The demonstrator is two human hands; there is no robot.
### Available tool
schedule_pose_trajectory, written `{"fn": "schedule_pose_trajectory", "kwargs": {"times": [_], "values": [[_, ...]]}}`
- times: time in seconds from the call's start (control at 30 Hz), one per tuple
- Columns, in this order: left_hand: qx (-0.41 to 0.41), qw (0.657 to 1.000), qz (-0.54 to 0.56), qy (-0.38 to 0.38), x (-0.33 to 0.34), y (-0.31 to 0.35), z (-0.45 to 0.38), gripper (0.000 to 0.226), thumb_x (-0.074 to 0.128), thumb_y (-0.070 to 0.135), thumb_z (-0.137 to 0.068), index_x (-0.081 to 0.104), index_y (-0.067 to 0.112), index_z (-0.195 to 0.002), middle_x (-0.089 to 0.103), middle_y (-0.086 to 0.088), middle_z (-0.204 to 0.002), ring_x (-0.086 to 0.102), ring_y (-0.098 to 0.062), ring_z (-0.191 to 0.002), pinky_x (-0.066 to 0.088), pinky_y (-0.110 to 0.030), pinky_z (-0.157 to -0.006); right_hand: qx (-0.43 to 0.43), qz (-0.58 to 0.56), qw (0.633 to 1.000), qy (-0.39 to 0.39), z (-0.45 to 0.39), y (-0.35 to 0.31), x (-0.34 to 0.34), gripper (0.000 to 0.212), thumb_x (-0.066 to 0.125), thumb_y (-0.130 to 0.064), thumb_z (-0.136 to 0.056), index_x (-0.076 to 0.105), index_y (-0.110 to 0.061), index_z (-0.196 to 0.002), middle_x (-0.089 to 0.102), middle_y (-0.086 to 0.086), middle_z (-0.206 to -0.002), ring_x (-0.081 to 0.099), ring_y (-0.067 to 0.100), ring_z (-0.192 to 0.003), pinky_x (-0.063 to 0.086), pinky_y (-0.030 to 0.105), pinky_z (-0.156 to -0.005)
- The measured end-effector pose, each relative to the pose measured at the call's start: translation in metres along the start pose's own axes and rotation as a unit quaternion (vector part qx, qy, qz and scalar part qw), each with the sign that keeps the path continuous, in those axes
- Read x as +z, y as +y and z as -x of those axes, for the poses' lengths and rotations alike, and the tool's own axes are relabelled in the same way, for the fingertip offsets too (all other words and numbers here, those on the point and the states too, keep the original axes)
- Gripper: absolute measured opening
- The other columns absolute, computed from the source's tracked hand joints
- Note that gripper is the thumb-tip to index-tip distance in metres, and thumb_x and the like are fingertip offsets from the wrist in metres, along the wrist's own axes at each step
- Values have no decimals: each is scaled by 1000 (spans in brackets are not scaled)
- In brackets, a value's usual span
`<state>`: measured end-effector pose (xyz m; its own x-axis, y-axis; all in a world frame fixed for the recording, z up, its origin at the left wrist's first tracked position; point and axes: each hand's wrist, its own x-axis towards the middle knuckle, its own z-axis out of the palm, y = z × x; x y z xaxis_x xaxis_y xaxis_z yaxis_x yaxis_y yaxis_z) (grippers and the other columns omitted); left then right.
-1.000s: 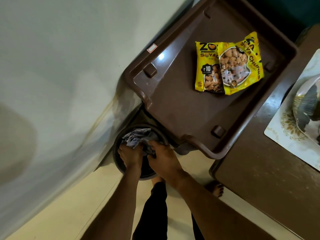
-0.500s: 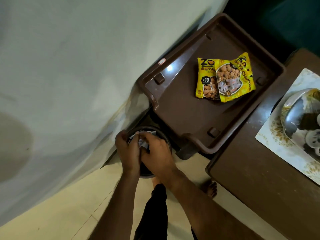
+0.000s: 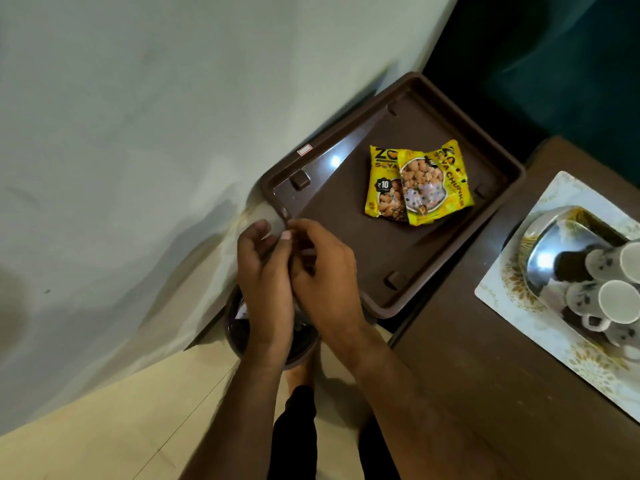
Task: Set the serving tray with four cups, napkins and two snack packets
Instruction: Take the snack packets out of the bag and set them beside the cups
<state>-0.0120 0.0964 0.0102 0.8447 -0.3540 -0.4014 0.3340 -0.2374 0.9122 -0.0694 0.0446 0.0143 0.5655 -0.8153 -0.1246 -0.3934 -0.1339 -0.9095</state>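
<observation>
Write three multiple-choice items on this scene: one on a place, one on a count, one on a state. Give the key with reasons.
1. Where do the cups stand?
A. on the brown tray
B. on the steel tray at right
C. on the floor

2. How many snack packets lie on the brown tray?
A. one
B. two
C. four

3. How do the packets lie?
A. apart
B. overlapping
C. upright

Key: 1 B, the cups sit on the steel tray. 2 B, two yellow packets show. 3 B, one covers part of the other.
</observation>
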Motion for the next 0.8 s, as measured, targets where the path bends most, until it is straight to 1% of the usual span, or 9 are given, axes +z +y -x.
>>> {"fn": "schedule_pose_trajectory", "kwargs": {"times": [0.1,0.27,0.4,0.43,0.53,0.6,0.63,0.7,0.8], "values": [[7,1000,-3,-31,30,5,1,36,64,31,-97,61,27,-132,72,10,-121,71,-3,-109,59,-18,-83,9,4,999,43,-13,6,-23,35,64,-3,-90,67,-14,-123,75,-1,-112,71,11,-100,60,38,-88],[14,998,-22,-63,88,6,-8,36,65,21,-99,59,18,-134,66,4,-127,65,-11,-120,55,-26,-98,35,37,992,113,-36,25,-63,37,65,-5,-88,67,-16,-124,75,0,-112,71,11,-99,61,39,-90],[22,993,-68,-89,129,2,-20,37,67,19,-98,59,15,-135,64,6,-124,63,0,-109,51,-13,-87,70,100,979,166,-56,44,-93,39,67,-7,-87,66,-14,-125,73,3,-119,68,18,-111,56,42,-99],[24,992,-84,-94,138,0,-23,37,67,19,-98,58,15,-134,64,7,-122,62,-1,-108,51,-13,-86,82,120,974,175,-60,49,-99,41,67,-9,-87,65,-13,-128,71,5,-124,65,21,-117,53,41,-103],[35,984,-139,-103,157,-1,-31,40,66,18,-98,56,14,-136,62,4,-128,63,-11,-116,57,-32,-98,118,183,959,181,-70,64,-117,52,67,-12,-86,56,-9,-137,59,12,-137,51,29,-132,41,37,-113],[81,974,-183,-103,167,-3,-35,40,66,16,-96,57,12,-134,61,-3,-133,60,-17,-123,52,-38,-106,129,222,950,175,-76,73,-125,57,66,-18,-88,50,-8,-142,51,15,-143,43,33,-135,38,41,-116],[115,966,-207,-105,171,-2,-37,39,66,15,-96,57,10,-134,60,-5,-134,58,-18,-125,49,-36,-108,132,240,946,172,-78,76,-126,57,65,-22,-91,48,-8,-143,48,17,-144,41,35,-135,37,45,-117],[173,945,-253,-118,181,-2,-40,44,65,15,-96,56,7,-139,57,-8,-139,54,-19,-130,42,-22,-108,143,264,938,171,-83,82,-126,54,62,-30,-96,46,-7,-142,44,20,-145,41,37,-133,38,49,-115],[214,920,-298,-139,200,0,-46,48,64,20,-99,52,6,-144,56,-10,-142,52,-20,-133,30,-8,-96,161,266,934,177,-91,88,-125,50,57,-37,-100,47,-7,-139,44,20,-143,42,37,-130,41,49,-111]]}}
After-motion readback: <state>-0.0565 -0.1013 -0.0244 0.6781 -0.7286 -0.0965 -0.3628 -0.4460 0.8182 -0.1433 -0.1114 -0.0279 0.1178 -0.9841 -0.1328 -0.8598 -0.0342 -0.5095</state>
